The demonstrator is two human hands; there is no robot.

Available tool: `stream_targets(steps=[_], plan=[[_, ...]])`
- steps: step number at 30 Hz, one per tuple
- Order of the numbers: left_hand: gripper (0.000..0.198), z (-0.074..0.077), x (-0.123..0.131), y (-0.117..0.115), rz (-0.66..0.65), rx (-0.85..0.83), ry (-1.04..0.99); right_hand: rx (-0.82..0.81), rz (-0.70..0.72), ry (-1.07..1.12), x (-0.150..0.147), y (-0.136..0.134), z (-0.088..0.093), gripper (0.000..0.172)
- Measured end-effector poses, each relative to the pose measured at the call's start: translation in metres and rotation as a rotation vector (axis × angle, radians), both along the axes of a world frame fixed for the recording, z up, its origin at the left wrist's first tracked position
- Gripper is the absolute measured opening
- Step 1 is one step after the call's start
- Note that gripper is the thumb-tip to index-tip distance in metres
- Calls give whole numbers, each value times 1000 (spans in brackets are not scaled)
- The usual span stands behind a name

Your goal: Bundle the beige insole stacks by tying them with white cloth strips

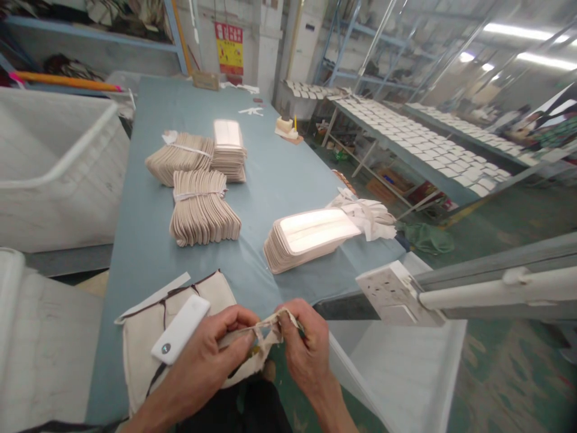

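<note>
Left hand (211, 352) and right hand (303, 346) both pinching a knotted cloth strip (265, 329) stretched between them at the near table edge, white power bank (180, 329) on a cloth bag (139, 343) beside the left hand, loose stack of insoles (311, 237) mid-table, tied bundles (201, 207) farther back on the blue-grey table (144, 252).

hidden: ends of thin beige cloth strip (265, 328) inside my left hand (210, 349) and right hand (303, 346) | cut off: my forearms, bottom edge; blurred white plastic bin (27, 337), left edge | unreadable: red-and-yellow wall poster (229, 48)

Beige bundles (204, 207) on blue table (270, 156)
</note>
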State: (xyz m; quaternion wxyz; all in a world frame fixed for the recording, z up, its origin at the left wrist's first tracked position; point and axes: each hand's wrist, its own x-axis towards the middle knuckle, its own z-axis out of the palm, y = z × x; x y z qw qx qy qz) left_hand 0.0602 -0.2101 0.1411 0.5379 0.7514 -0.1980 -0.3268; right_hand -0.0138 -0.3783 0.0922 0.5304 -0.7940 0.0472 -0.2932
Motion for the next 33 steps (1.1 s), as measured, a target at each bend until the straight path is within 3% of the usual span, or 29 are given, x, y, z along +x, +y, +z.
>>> stream_targets(steps=[4, 11, 16, 22, 27, 33], plan=[[24, 3, -6, -1, 9, 2, -165, 34, -17, -18, 1, 1, -6, 26], [18, -6, -11, -6, 140, -31, -750, 101, 4, -83, 5, 4, -11, 22], [17, -10, -12, -8, 111, -18, -920, 97, -23, -24, 8, -1, -18, 23], [15, -22, -5, -7, 118, 45, -1118, 16, -327, 47, -8, -1, 1, 5], [16, -28, -2, -13, 167, 48, -1093, -128, -115, 33, -16, 19, 14, 12], [16, -27, -4, -21, 178, 68, -882, -32, -111, 169, -2, 20, 3, 9]])
